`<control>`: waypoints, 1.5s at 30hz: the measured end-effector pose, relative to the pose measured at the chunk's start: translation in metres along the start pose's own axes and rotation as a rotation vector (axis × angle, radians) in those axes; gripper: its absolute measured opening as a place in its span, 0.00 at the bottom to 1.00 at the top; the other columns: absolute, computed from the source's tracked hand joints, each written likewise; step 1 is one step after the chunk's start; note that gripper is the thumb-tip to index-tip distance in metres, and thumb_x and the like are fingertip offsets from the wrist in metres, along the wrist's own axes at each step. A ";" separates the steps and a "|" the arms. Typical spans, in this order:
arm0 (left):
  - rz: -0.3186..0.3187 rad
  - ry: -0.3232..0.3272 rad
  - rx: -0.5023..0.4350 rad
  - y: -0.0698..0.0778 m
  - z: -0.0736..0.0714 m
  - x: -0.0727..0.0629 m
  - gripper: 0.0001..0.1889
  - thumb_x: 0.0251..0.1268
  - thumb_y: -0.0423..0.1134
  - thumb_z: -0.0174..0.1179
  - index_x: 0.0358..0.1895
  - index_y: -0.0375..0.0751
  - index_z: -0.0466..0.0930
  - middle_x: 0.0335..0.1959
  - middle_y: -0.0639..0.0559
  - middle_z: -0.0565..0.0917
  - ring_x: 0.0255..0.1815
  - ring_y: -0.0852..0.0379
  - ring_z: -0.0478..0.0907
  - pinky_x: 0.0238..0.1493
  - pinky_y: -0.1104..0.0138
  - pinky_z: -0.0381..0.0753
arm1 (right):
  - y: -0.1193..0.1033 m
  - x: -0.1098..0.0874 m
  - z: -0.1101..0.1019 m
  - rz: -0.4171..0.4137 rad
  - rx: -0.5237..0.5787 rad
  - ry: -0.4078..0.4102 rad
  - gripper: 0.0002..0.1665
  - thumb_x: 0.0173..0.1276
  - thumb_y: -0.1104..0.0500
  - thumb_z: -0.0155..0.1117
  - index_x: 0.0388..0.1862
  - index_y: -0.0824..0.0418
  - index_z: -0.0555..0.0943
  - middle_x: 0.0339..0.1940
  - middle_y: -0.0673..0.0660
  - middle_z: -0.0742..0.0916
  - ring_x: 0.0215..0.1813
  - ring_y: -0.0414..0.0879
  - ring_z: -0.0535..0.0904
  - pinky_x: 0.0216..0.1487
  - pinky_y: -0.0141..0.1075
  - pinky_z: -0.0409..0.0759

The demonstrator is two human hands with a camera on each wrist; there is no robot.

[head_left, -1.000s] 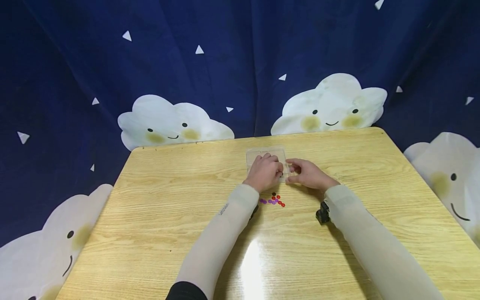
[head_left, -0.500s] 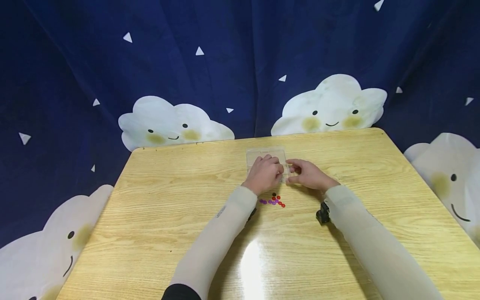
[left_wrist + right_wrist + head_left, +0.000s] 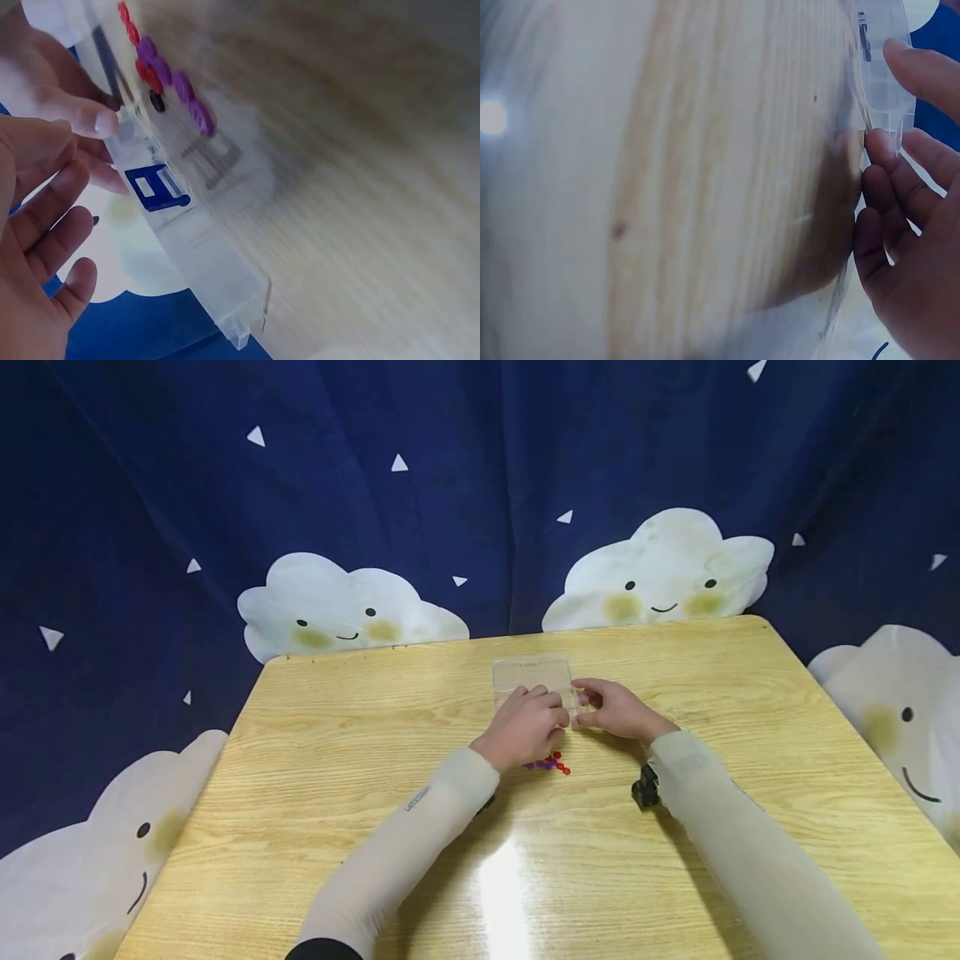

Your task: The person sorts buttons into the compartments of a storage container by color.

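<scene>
A clear plastic box (image 3: 531,672) lies flat near the table's far edge; a blue mark shows on its side in the left wrist view. My right hand (image 3: 617,708) grips its right side, the thumb at the near corner and the fingers curled along the edge. Just in front of the box hovers my left hand (image 3: 527,727), fingers loosely bent, with nothing visible in them. Below that hand lie small round button-like pieces: purple ones (image 3: 182,87), red ones (image 3: 133,32) and a black one (image 3: 157,101). In the head view the left hand partly covers them.
The light wooden table (image 3: 360,760) runs back to a dark blue curtain (image 3: 450,485) printed with clouds. A black wrist camera (image 3: 645,788) sits under the right wrist. Glare falls on the table's front middle.
My left hand has drawn back from over the box toward the small pieces; a dark speck at its fingertips one second ago no longer shows. My right hand has stayed at the box.
</scene>
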State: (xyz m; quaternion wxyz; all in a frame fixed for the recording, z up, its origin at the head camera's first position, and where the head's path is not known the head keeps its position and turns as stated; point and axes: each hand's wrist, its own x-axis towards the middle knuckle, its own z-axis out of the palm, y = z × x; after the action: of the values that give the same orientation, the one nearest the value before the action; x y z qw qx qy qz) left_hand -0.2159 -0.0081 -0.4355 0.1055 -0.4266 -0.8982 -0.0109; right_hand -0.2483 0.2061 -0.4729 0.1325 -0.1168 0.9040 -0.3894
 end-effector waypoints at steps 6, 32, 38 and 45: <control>0.025 -0.018 0.010 0.000 0.000 -0.017 0.04 0.67 0.45 0.62 0.34 0.58 0.85 0.39 0.62 0.83 0.41 0.59 0.75 0.41 0.66 0.70 | -0.001 -0.001 -0.001 0.001 0.013 0.000 0.44 0.64 0.56 0.71 0.75 0.65 0.64 0.53 0.62 0.80 0.51 0.51 0.72 0.53 0.40 0.71; -0.041 -0.129 -0.137 -0.021 0.009 -0.056 0.06 0.67 0.41 0.62 0.39 0.55 0.88 0.39 0.61 0.85 0.40 0.60 0.77 0.40 0.68 0.76 | -0.001 -0.001 0.000 0.003 -0.024 -0.003 0.44 0.64 0.56 0.71 0.75 0.64 0.63 0.50 0.59 0.79 0.49 0.50 0.71 0.53 0.40 0.71; -0.047 -0.143 -0.179 -0.022 0.010 -0.055 0.05 0.66 0.43 0.64 0.40 0.54 0.89 0.40 0.60 0.86 0.41 0.60 0.77 0.41 0.68 0.78 | -0.001 -0.002 0.000 -0.006 -0.023 -0.003 0.44 0.63 0.57 0.71 0.75 0.66 0.64 0.49 0.60 0.79 0.49 0.51 0.71 0.52 0.40 0.71; -0.039 -0.149 -0.187 -0.023 0.013 -0.054 0.05 0.65 0.43 0.65 0.40 0.54 0.89 0.40 0.60 0.86 0.41 0.60 0.77 0.41 0.68 0.79 | -0.002 -0.002 -0.001 -0.002 -0.012 -0.006 0.44 0.63 0.58 0.70 0.75 0.65 0.63 0.50 0.60 0.79 0.49 0.50 0.71 0.54 0.41 0.71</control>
State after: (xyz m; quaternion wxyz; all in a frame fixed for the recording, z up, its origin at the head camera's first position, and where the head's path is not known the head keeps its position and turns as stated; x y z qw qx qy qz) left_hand -0.2028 -0.0619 -0.4576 -0.0021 -0.4167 -0.9067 -0.0650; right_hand -0.2462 0.2062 -0.4704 0.1340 -0.1196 0.9058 -0.3838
